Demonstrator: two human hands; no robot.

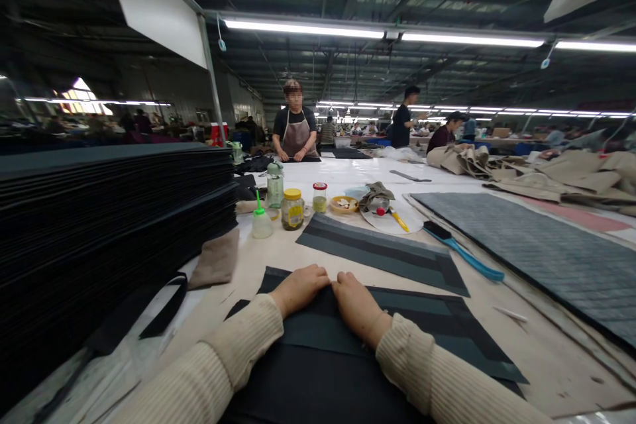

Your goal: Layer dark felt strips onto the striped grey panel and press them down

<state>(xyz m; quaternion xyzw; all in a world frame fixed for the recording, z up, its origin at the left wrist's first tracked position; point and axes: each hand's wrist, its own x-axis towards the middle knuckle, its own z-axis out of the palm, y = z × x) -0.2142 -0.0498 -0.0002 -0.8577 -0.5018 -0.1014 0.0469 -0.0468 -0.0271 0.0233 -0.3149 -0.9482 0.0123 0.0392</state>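
In the head view, both hands rest on a dark cloth piece [322, 338] that lies on the counter [556, 361] directly in front of the person. The left hand [301, 288] and the right hand [358, 308] sit close together near its far edge, fingers curled down onto it, the fingertips nearly meeting. Whether either grip pinches the cloth or only presses it, I cannot tell, as the fingertips are partly hidden.

Just beyond the hands lies a separate dark strip [382, 253], with a blue brush [472, 260] near its right end. Behind the strip stand a squeeze bottle [262, 223] with a green tip, a jar with a yellow lid [293, 211] and a jar with a red lid [320, 199]. To the left rises a tall stack of dark sheets [114, 232]; to the right lies a grey sheet [536, 248]. Across the counter stands a co-worker in an apron [295, 139].
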